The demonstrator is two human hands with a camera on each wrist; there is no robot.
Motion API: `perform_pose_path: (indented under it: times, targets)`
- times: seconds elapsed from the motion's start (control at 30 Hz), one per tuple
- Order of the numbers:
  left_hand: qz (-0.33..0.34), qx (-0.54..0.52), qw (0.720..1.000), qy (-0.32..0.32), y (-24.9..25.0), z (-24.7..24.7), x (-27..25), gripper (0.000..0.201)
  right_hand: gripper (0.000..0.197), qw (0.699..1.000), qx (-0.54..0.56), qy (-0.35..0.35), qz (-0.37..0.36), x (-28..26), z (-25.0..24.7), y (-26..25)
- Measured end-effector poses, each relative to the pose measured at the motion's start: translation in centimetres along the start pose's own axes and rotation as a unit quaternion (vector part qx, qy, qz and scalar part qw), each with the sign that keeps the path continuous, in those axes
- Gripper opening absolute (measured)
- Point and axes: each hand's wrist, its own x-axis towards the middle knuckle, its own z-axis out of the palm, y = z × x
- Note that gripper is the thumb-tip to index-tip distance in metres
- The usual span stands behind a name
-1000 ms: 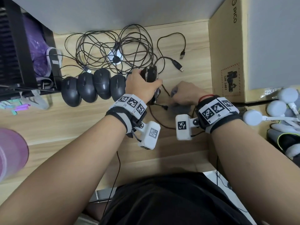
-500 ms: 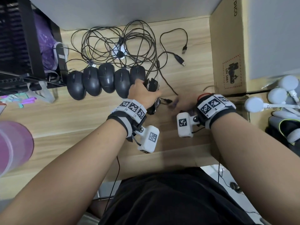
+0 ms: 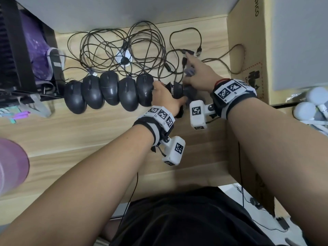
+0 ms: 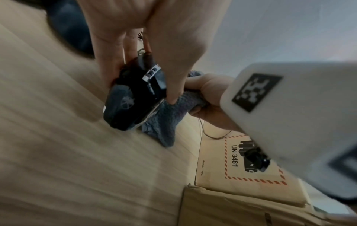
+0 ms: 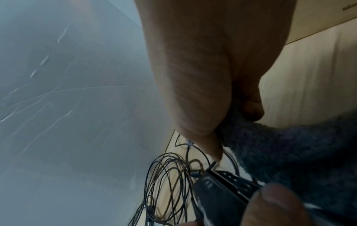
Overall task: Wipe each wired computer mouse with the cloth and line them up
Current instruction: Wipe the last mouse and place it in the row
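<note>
while our left hand [image 3: 165,98] gripped the angular black mouse [image 4: 133,99] between thumb and fingers, that mouse sat low on the wooden desk [image 3: 88,132], just right of the row of five dark mice [image 3: 108,91] lying side by side and touching. our right hand [image 3: 198,77] clutched the grey cloth [image 4: 170,116] in its curled fingers, forefinger stretched toward the usb plugs [image 3: 191,54], and the cloth touched the mouse's right flank. beyond the row lay the tangled cables [image 3: 120,50]. a cardboard box [image 3: 248,50] stood at the right, a pink cup [image 3: 12,167] at the left.
</note>
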Motion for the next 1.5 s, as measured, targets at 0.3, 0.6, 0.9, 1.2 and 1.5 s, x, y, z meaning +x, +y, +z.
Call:
perform_pose_path:
  times: [0.3, 0.6, 0.9, 1.2, 1.5]
  targets:
    - [-0.006, 0.049, 0.999, -0.015, -0.8, 1.0, 0.2, 0.085, 0.008, 0.993, 0.004, -0.018, 0.12, -1.2, 1.4, 2.0]
    - [-0.003, 0.018, 1.0, 0.024, -0.6, 0.9, 1.0, 0.077, 0.066, 0.993, 0.014, -0.119, -0.001, -0.4, 2.3, 1.0]
    - [0.091, 0.038, 0.995, 0.027, -2.0, -0.3, 0.6, 0.064, 0.056, 0.973, 0.222, 0.064, -0.005, 0.8, 1.8, 0.7]
    - [0.076, 0.033, 0.996, 0.036, -2.9, 0.4, 1.6, 0.058, 0.039, 0.997, 0.001, 0.039, -0.068, -1.6, 3.0, 1.1]
    - [0.07, 0.03, 0.996, 0.046, -2.6, 0.0, 1.3, 0.057, 0.027, 0.999, -0.007, 0.044, -0.006, -3.2, 3.0, 1.4]
